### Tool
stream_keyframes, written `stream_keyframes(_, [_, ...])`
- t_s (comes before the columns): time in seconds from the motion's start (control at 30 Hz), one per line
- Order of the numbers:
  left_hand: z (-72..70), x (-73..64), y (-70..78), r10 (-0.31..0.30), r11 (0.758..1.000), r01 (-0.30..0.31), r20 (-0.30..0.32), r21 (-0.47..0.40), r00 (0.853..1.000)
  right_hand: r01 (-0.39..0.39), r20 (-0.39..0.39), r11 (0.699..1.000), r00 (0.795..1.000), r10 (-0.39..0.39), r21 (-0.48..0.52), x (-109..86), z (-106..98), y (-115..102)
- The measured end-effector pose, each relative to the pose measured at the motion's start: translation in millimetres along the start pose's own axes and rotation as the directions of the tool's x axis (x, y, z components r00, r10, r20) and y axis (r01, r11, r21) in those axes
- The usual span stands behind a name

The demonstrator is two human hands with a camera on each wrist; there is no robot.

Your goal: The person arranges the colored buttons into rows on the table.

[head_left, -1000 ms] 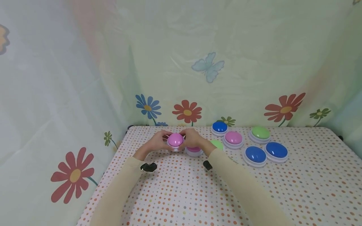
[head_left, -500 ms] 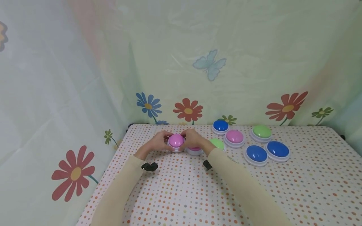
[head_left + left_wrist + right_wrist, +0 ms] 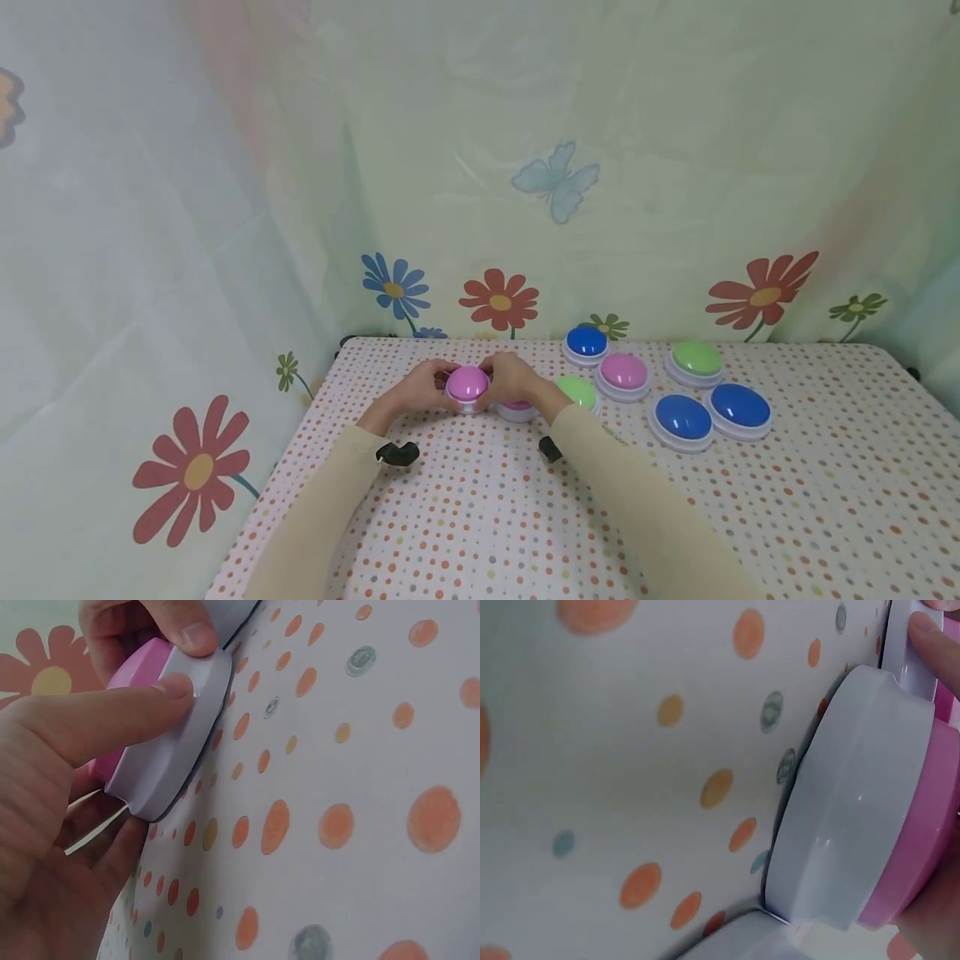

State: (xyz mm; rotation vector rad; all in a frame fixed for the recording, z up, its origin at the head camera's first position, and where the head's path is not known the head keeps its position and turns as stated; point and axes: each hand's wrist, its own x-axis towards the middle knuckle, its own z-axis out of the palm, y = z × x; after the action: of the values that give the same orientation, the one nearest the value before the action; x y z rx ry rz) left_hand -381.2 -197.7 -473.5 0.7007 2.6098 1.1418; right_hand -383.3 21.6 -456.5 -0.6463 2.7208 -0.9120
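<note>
A pink dome push button (image 3: 467, 382) on a white round base stands near the table's back left, held from both sides. My left hand (image 3: 420, 390) grips its left side; in the left wrist view the thumb (image 3: 176, 686) lies on the white base (image 3: 169, 742) and the fingers reach behind. From the right, my right hand (image 3: 512, 380) grips the same button, its thumb at the base's edge. Beneath the right hand sits a second pink button (image 3: 847, 795), partly hidden in the head view. The held button's base is close to the dotted tabletop.
Right of the hands is a green button (image 3: 576, 392), partly behind the right wrist. Farther right stand a pink button (image 3: 624, 372), another green one (image 3: 697, 359) and several blue ones (image 3: 682, 417). A flowered curtain (image 3: 450, 167) hangs behind the dotted table (image 3: 465, 517).
The head view has tilted slightly, so the scene sits a little lower. Both hands keep their hold on the pink button, which stays in place.
</note>
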Motion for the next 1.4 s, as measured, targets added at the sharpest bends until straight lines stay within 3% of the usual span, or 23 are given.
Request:
stream_keyframes(0.27, [0.1, -4.2, 6.4, 0.001, 1.000, -0.001, -0.033, 0.017, 0.999, 0.020, -0.002, 0.999, 1.000, -0.020, -0.026, -4.4, -3, -7])
stream_keyframes(0.5, [4.1, -2.2, 9.8, 0.001, 1.000, -0.001, -0.055, 0.007, 0.998, -0.011, -0.035, 0.999, 0.999, 0.010, -0.037, -8.8, -7, -5])
stream_keyframes(0.67, [6.3, -5.6, 9.1, -0.051, 0.999, 0.050, -0.055, -0.011, 0.997, -0.006, -0.015, 1.000, 1.000, 0.005, -0.022, -13.9, -6, -7])
stream_keyframes(0.83, [3.2, -5.5, 14.4, -0.056, 0.998, 0.056, -0.042, -0.010, 0.998, 0.022, -0.030, 0.994, 0.999, -0.026, -0.108, -15.2, -12, -9])
stream_keyframes(0.97, [-1.8, -5.2, 21.4, -0.068, 0.997, 0.070, -0.050, 0.039, 0.996, 0.035, -0.079, 0.990, 0.996, -0.046, -0.138, -22.8, -31, -10])
stream_keyframes(1.1, [-6.3, -8.4, 29.9, -0.065, 0.996, 0.069, -0.090, 0.053, 0.994, 0.067, -0.092, 0.995, 0.993, -0.074, -0.071, -36.9, -56, -3])
stream_keyframes(1.23, [-9.4, -13.1, 42.9, -0.008, 0.998, 0.017, -0.134, 0.064, 0.991, 0.107, -0.103, 0.993, 0.988, -0.111, -0.045, -52.9, -81, 8])
stream_keyframes(1.4, [-5.3, -14.0, 64.1, 0.073, 0.994, -0.061, -0.148, 0.086, 0.986, 0.123, -0.155, 0.991, 0.980, -0.129, -0.043, -79.0, -106, 20])
